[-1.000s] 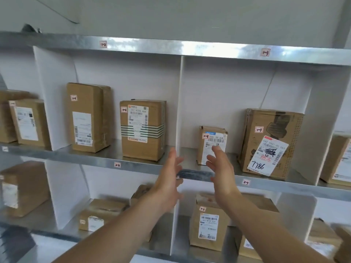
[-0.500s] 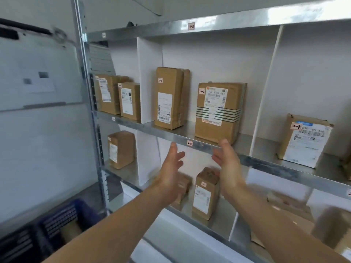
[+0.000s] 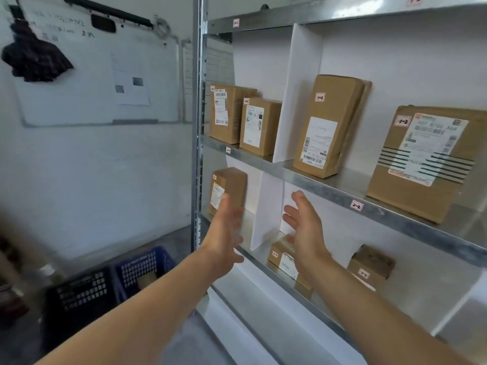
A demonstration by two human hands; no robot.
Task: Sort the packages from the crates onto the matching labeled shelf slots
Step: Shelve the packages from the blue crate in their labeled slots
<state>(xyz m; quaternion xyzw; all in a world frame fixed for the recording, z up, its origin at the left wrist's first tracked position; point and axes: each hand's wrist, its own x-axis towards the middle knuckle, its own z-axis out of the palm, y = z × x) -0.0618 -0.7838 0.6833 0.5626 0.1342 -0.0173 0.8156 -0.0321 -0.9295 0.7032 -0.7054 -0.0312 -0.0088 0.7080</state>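
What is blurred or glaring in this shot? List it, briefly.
Head view: motion blur smears the left hand and the blue crate at lower left; glare whitens the top shelf edge; label print on the striped box is soft.

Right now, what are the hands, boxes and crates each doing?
Left hand, open, holding nothing.
Right hand, open, holding nothing.
Tall box, upright on the upper shelf, tagged 1-2.
Striped box, upright on the same shelf.
Blue crate, on the floor, contents blurred.
Black crate, on the floor beside it.
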